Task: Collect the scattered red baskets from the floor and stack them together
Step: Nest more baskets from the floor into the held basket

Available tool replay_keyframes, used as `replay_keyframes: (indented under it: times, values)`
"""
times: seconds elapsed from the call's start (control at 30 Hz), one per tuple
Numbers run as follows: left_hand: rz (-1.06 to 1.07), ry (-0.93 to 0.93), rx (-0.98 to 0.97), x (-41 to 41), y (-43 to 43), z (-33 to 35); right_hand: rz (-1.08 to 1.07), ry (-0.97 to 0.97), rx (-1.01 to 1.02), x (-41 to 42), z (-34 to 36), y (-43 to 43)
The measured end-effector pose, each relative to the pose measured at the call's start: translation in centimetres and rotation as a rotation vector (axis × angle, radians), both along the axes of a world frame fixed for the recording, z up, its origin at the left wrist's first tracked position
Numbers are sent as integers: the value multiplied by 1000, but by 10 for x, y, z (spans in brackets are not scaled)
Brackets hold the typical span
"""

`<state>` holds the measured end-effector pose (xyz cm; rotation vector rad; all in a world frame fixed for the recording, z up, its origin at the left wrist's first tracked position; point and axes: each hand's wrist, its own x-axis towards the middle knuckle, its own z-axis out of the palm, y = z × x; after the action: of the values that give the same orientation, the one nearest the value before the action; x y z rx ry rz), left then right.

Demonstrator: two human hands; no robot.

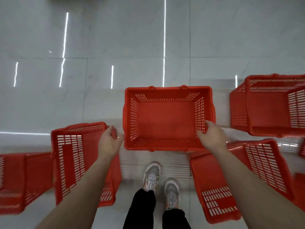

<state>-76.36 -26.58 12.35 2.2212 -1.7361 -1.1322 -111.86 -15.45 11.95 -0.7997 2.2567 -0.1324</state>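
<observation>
Baskets lie tipped around an upright, empty centre basket (168, 119) mid-frame. Right hand (212, 138) grips its right wall; left hand (109, 142) clutches the tipped basket (72, 156) lower left, beside it.

1. we see two bare forearms reaching in from the bottom edge, with no sleeves, watch or bands on either one.
2. our left hand (109, 142) and right hand (212, 138) wear no gloves and no rings that we can make out.
3. our legs are in black trousers (142, 210), the hems bunched loosely at the ankles.
4. our feet are in pale grey-white sneakers (151, 176) with white laces.
5. we notice touches of orange near the heels and soles of both shoes.
6. the shoe uppers look meshy, though the detail is blurred.
</observation>
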Motion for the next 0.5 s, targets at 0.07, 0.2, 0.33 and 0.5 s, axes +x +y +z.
replay_keyframes:
  times: [0.07,0.2,0.33,0.5]
  values:
    - [-15,-8,2,14,12,44,160,-19,45,27,43,-11]
    - [69,-47,81,64,46,141,449,-10,109,94,145,-27]
    - [256,-12,78,129,93,241,705,11,102,175,245,-35]
    - [411,4,60,218,171,346,980,79,94,283,345,-31]
